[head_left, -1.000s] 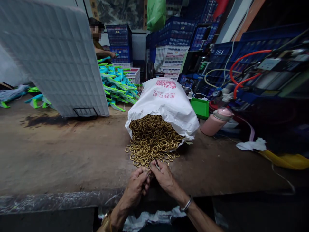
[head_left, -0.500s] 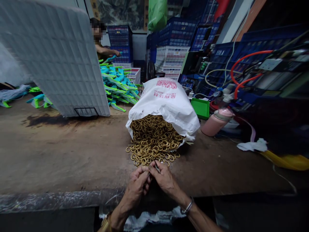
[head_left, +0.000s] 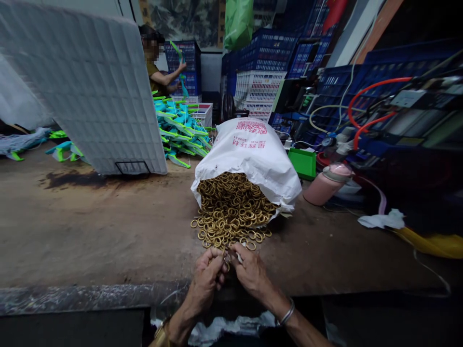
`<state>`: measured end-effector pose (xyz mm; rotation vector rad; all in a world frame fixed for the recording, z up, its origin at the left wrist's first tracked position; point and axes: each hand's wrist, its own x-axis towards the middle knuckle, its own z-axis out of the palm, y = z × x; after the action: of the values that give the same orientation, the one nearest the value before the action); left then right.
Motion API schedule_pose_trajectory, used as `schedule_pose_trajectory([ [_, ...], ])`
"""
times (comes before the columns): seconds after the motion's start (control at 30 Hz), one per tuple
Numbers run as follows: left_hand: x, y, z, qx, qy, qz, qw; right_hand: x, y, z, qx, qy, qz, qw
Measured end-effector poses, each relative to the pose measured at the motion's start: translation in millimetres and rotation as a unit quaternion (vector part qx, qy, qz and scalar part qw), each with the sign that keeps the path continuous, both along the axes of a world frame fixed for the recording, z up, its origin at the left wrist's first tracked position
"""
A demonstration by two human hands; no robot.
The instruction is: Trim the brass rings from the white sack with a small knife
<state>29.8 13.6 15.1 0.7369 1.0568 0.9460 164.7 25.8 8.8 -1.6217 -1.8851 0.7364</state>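
Note:
Close together at the table's front edge, my two hands work with fingertips nearly meeting. My left hand [head_left: 208,272] is closed in a pinch on a brass-coloured ring [head_left: 227,266], which shows partly at its fingertips. My right hand [head_left: 251,270] is closed too; a small pale, shiny thing [head_left: 239,259] shows between thumb and finger, too small to name. Just beyond the fingers lies a heap of brass-coloured rings [head_left: 220,229]. They spill from the open mouth of a white woven sack [head_left: 249,149] lying on its side with red print.
The brown table [head_left: 108,231] has a worn front edge. A white quilted panel [head_left: 101,96] stands at left, beside teal and green pieces [head_left: 181,127]. Right of the sack are a green tray [head_left: 302,163] and a pink bottle [head_left: 327,183]. A co-worker [head_left: 159,72] is behind the panel.
My fingertips have drawn slightly apart, and a ring now shows between my hands. The co-worker has raised a teal and green piece. The view has shifted slightly.

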Motion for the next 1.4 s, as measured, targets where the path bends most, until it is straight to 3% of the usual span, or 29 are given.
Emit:
schedule_pose_trajectory([
  [0.17,0.1,-0.5,-0.4,0.016,0.004,-0.008,1.0,0.2,-5.9,-1.9,-0.023,-0.13,0.055,0.99],
  [0.4,-1.8,-2.2,-3.8,0.014,0.024,-0.027,0.999,1.3,-5.1,-0.3,-0.045,-0.188,0.089,0.977],
  [0.53,-2.6,-4.1,0.8,0.005,0.012,-0.03,0.999,-0.5,-3.4,3.3,-0.041,-0.216,0.057,0.974],
  [0.67,-6.1,-9.1,12.1,-0.006,-0.029,-0.052,0.998,13.3,8.2,6.2,-0.055,-0.23,-0.053,0.97],
  [0.77,-11.5,-11.6,13.5,-0.016,-0.072,-0.062,0.995,35.6,15.6,5.1,-0.025,-0.205,-0.112,0.972],
  [0.97,-17.0,-8.5,1.9,-0.058,-0.138,-0.017,0.989,51.5,6.1,-9.7,-0.021,-0.12,-0.093,0.988],
  [1.4,-14.5,-2.5,0.7,-0.057,-0.15,-0.021,0.987,33.8,4.0,-16.7,0.002,-0.163,-0.09,0.982],
])
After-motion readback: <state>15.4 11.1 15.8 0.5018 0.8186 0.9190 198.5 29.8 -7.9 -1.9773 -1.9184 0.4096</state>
